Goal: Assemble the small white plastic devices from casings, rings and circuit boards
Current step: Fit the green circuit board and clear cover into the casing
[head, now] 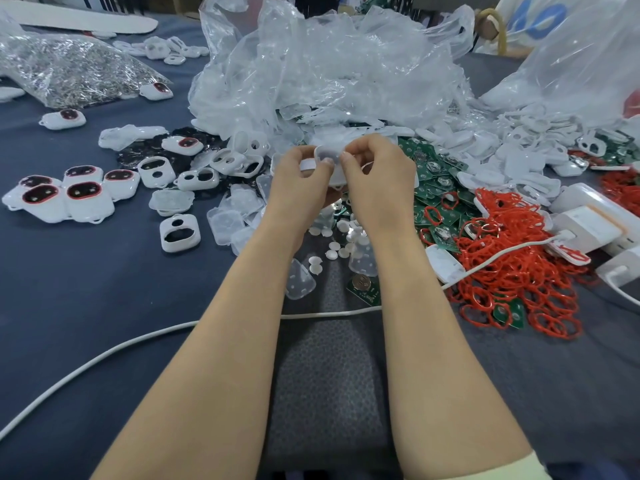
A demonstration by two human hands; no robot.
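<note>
Surface [86, 289]: dark blue cloth cover, loaded with parts from left edge to right edge. Far left corner: clear bag of fine silvery metal parts [69, 71], lying flat. Left edge, nearer: cluster of finished white devices [69, 195], each with a red ring round a dark window, touching one another; two single ones apart, between cluster and bag. Near left: white cable [104, 351], curving in from the near left edge toward the middle, showing again between the forearms. Left of centre: empty white casings [180, 233] with two openings each, scattered, just beside a loose pile of translucent covers [228, 220]. Centre: left hand [298, 181] and right hand [374, 181] raised together above the parts, fingers [360, 147] of both curled and pinching one white casing piece [327, 155] between them, left hand at its left end, right hand at its right end; far side of the piece hidden. Under the hands: small white round buttons [332, 252], strewn on the cloth. Behind the hands, far middle: tall heap of crumpled clear plastic bags [329, 64]. Right of centre: green circuit boards [436, 181], heaped and overlapping. Further right: tangle of red rings [512, 265], spilling over the boards toward the near side. Right edge: white power adapters [588, 223], lying side by side just beyond the rings.
</note>
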